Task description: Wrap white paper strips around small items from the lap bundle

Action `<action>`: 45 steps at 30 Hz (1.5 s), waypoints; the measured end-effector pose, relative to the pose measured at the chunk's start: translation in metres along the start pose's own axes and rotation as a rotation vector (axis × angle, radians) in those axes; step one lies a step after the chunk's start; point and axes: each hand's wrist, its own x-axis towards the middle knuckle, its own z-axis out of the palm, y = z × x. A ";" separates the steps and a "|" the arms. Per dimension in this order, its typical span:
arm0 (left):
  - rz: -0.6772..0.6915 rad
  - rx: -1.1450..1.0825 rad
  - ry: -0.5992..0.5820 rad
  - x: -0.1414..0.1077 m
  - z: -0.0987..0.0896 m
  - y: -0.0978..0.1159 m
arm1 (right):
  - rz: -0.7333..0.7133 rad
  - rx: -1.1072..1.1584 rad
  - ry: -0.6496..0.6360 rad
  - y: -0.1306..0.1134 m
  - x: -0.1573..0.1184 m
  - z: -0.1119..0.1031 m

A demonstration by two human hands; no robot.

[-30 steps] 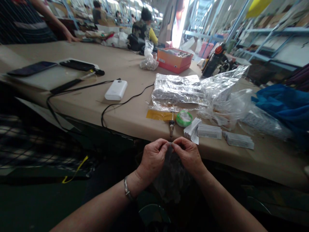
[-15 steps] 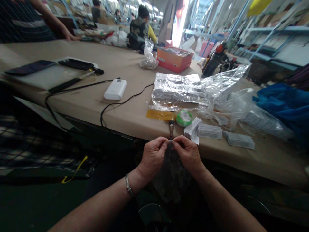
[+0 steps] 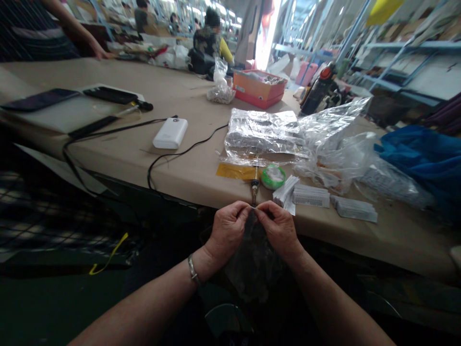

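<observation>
My left hand and my right hand meet at the table's front edge, fingers closed in a pinch. A tiny pale sliver shows between the fingertips; I cannot make out its kind. Right above them, a metal tool with a black collar, resembling a soldering iron, points toward the fingertips. Whether it touches what they pinch is unclear. Below the hands, a greyish, translucent sheet-like thing is dim; its link to the fingers is hidden. By the tool are a green round container with white contents and paper slips.
On the brown-covered table lie clear plastic packaging, amber film, a white power bank and a black cord. Stacked labels sit right. Farther back stand an orange box and a black bottle. People are beyond.
The view has shifted slightly. My fingertips now sit closer to the metal tool's tip, and a pale sliver shows between them. Both hands keep their pinch.
</observation>
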 end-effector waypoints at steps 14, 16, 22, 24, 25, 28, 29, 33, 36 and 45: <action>-0.180 -0.042 -0.032 -0.025 -0.008 -0.029 | -0.340 -0.607 0.102 -0.002 -0.030 -0.064; -0.174 -0.030 -0.016 -0.023 -0.009 -0.037 | -0.382 -0.784 0.155 0.006 -0.026 -0.075; -0.155 0.003 -0.042 -0.028 -0.005 -0.035 | -0.490 -0.958 0.164 0.028 -0.020 -0.081; -0.171 -0.018 -0.084 -0.031 0.002 -0.028 | -0.515 -0.893 0.187 0.030 -0.020 -0.084; -0.191 -0.034 -0.112 -0.032 0.006 -0.023 | -0.521 -0.853 0.191 0.030 -0.020 -0.085; -0.323 -0.166 -0.216 -0.033 0.023 -0.004 | -0.538 -0.732 0.190 0.024 -0.026 -0.087; -0.397 -0.261 -0.246 -0.033 0.029 0.004 | -0.550 -0.698 0.187 0.021 -0.031 -0.086; -0.670 -0.816 -0.335 -0.029 0.051 0.027 | -0.618 -0.632 0.108 0.006 -0.057 -0.073; -0.714 -1.008 -0.297 -0.026 0.063 0.031 | -0.670 -0.619 0.022 -0.002 -0.073 -0.064; -0.801 -0.673 -0.241 -0.029 0.062 0.026 | -0.321 -0.988 0.123 0.017 -0.027 -0.099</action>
